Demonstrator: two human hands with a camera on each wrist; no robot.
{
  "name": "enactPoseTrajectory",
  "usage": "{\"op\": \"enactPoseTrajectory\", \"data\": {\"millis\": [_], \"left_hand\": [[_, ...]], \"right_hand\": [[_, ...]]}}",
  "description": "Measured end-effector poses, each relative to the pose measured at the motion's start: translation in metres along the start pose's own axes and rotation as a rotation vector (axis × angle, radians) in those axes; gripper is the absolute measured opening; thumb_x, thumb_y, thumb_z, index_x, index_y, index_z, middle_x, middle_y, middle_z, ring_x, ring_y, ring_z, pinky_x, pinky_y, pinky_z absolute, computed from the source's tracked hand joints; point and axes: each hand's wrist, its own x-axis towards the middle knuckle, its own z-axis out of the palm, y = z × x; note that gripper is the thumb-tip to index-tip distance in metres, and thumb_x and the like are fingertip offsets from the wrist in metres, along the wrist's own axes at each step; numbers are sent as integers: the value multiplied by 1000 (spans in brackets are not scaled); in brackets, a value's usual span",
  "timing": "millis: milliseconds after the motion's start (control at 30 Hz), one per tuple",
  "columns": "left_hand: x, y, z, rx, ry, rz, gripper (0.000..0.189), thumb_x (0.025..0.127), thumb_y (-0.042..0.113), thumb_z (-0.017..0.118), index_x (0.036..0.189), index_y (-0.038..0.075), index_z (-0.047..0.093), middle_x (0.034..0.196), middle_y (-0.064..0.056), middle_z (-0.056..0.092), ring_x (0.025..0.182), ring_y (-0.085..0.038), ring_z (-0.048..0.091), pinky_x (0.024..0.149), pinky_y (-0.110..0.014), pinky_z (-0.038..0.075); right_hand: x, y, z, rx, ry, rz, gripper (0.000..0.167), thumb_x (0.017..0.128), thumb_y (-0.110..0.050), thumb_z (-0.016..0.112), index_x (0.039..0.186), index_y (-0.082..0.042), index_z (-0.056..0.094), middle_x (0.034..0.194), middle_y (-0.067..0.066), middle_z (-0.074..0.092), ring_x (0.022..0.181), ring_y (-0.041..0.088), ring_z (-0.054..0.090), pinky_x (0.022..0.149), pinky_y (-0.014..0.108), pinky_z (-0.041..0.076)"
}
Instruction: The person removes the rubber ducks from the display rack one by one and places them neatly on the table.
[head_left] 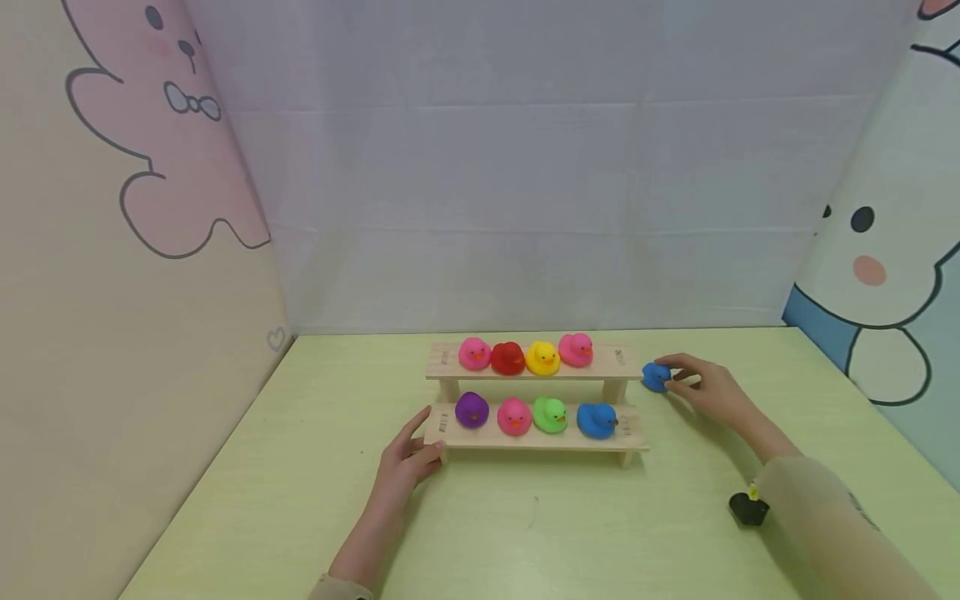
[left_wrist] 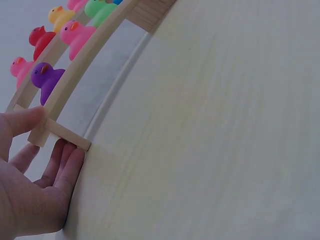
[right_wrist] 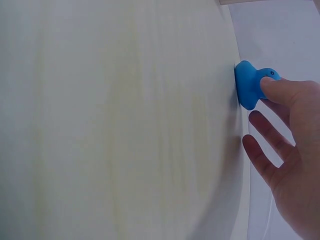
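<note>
A two-tier wooden shelf (head_left: 536, 440) stands on the table with rubber ducks on both steps. My left hand (head_left: 408, 458) grips the left end of its lower step, the thumb at the board's edge and the other fingers around the end leg (left_wrist: 69, 134). To the right of the shelf, my right hand (head_left: 712, 390) pinches a blue rubber duck (right_wrist: 248, 85) by the head between thumb and forefinger; the other fingers are spread. That duck's base is right at the table surface.
The upper step holds pink, red (head_left: 507, 358), yellow (head_left: 542, 358) and pink ducks. On the lower one sit purple (head_left: 472, 410), pink (head_left: 514, 417), green (head_left: 550, 415) and blue (head_left: 597, 421) ducks. A small black object with a yellow top (head_left: 748, 507) lies beside the right sleeve.
</note>
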Motion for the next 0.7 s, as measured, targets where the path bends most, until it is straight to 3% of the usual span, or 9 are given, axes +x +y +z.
{"op": "enactPoseTrajectory", "data": {"millis": [100, 700], "left_hand": [[0, 0, 0, -7, -2, -3, 64, 91, 15, 68, 150, 26, 44, 97, -2, 59, 85, -12, 64, 86, -28, 59], [1, 0, 0, -14, -1, -9, 64, 91, 16, 69, 149, 26, 44, 97, -3, 59, 85, -12, 63, 85, -27, 58]], "right_hand": [[0, 1, 0, 0, -7, -2, 37, 95, -9, 64, 131, -7, 59, 123, 25, 65, 100, 40, 68, 72, 28, 54], [0, 1, 0, 1, -11, 8, 38, 94, -7, 64, 132, -7, 59, 121, 24, 66, 100, 40, 68, 75, 34, 56]]}}
